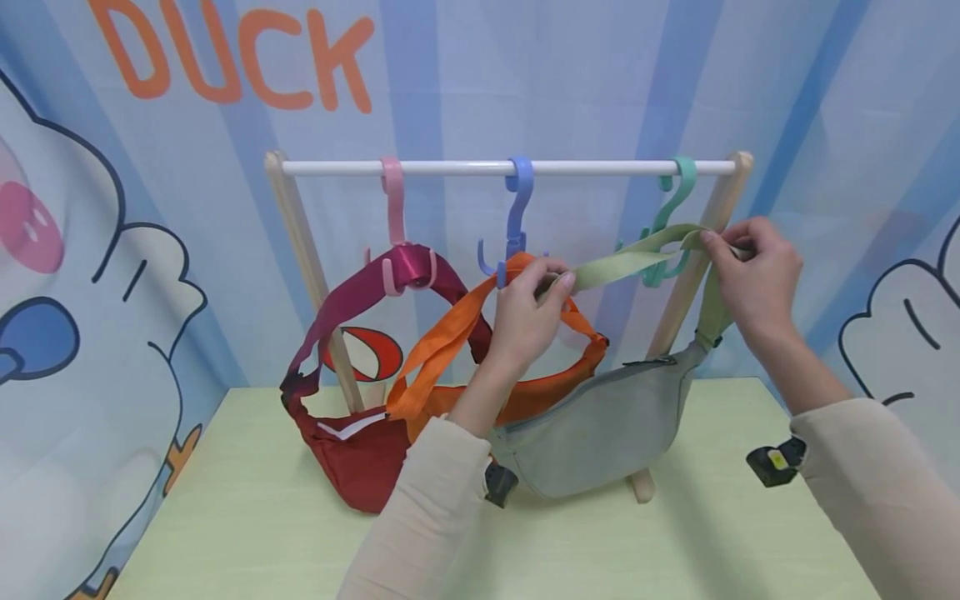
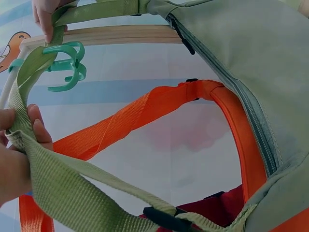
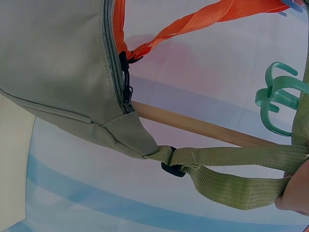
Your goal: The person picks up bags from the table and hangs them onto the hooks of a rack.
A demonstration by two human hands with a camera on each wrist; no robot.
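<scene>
A grey-green waist bag [image 1: 607,429] hangs by its light green strap [image 1: 633,254] between the two hands. My left hand [image 1: 528,312] pinches the strap in front of the blue hook [image 1: 517,208]. At the right post, my right hand [image 1: 757,271] pinches the strap's other end. Behind the stretched strap is the green hook [image 1: 671,225], partly covered by it. An orange bag [image 1: 543,398] hangs from the blue hook, partly behind the grey-green one. On the pink hook [image 1: 393,204] hangs a dark red bag [image 1: 360,458] by its magenta strap.
The hooks sit on the white rail [image 1: 450,168] of a rack with wooden posts [image 1: 307,250], standing on a pale green table [image 1: 247,500]. A printed curtain [image 1: 480,75] backs it. Black devices [image 1: 776,461] are worn at both wrists.
</scene>
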